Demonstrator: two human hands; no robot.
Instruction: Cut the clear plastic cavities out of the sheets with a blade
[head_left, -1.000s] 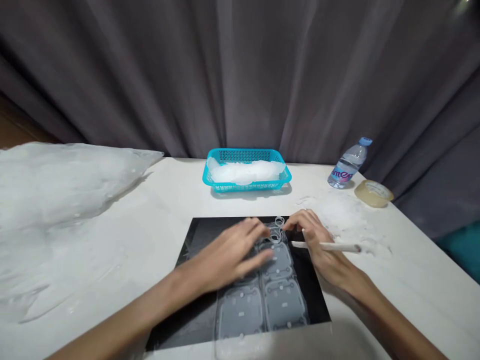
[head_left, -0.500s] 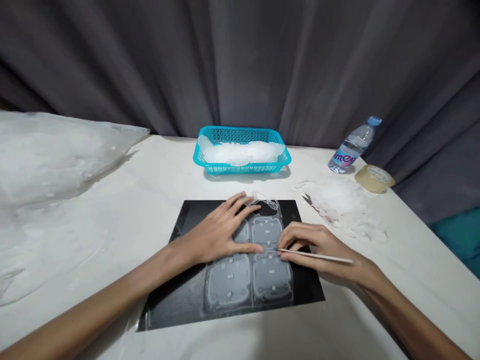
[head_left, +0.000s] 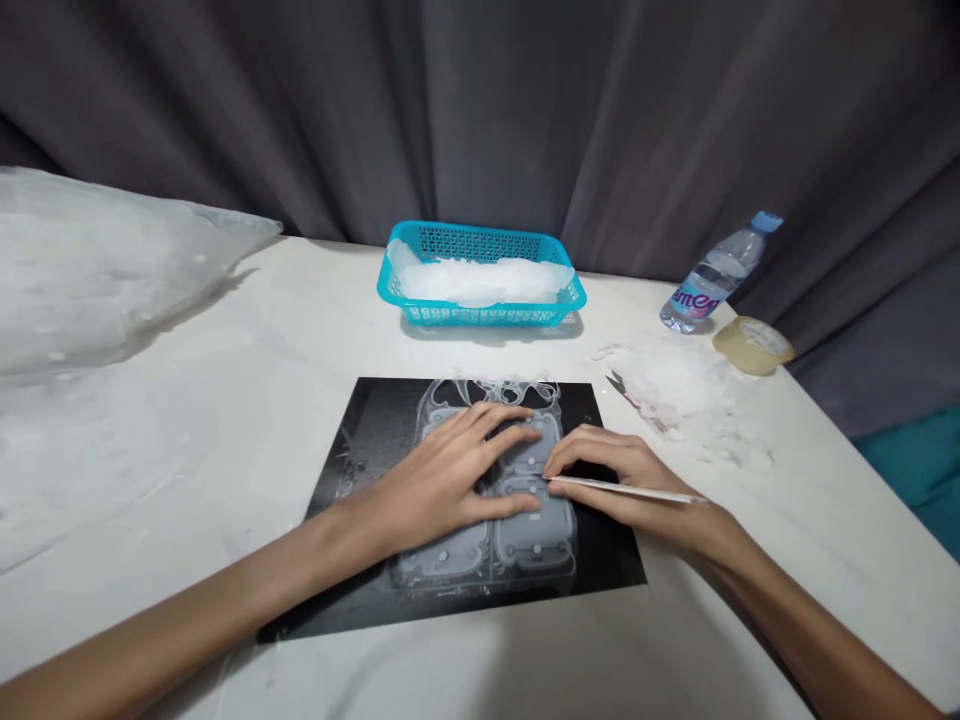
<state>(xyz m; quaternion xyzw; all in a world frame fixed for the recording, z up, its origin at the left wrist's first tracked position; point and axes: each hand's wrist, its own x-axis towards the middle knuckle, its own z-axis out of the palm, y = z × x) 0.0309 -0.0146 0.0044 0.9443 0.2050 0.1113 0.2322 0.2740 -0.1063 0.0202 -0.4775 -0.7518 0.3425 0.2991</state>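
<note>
A translucent moulded plastic sheet [head_left: 450,558] with several rounded rectangular panels lies on a black mat [head_left: 341,585]. Across its upper and middle part rests my left hand [head_left: 454,465], palm down with the fingers spread, covering some of the panels. My right hand [head_left: 619,462] pinches a thin white stick-like tool [head_left: 637,490] at the sheet's right side. The tool slants back over that hand toward the wrist, and its tip is too small to make out near the gap between two panels. Thin looping plastic strips [head_left: 517,391] lie along the sheet's far edge.
Behind the mat stands a blue basket [head_left: 480,315] holding white translucent pieces. A large filled plastic bag [head_left: 112,270] lies at the left. To the right are scissors [head_left: 634,400], a pile of clear scraps [head_left: 686,375], a water bottle [head_left: 712,280] and a tape roll [head_left: 752,347].
My left hand has shifted slightly right and down over the sheet, uncovering the loops at its far edge. The right hand keeps its pinch on the tool. The camera view has tilted slightly.
</note>
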